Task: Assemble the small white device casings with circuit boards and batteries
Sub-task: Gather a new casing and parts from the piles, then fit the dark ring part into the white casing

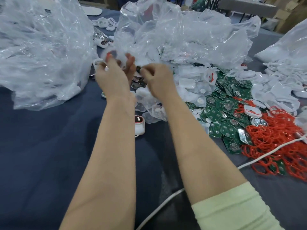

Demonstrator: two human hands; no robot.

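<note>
On the dark blue tabletop (49, 146), between clear plastic bags (41, 47) and a heap of green circuit boards (224, 117), both hands are held up close together. The left hand (113, 77) has its grip curled round one white casing (120, 55), and the right hand (157, 80), just beside it, has its grip pinched together on a small dark part (138, 69); blur hides if it is a board or battery. To do this well, imo: keep the casing's open side toward the part, line up first, then press flat, w/o tilting.
</note>
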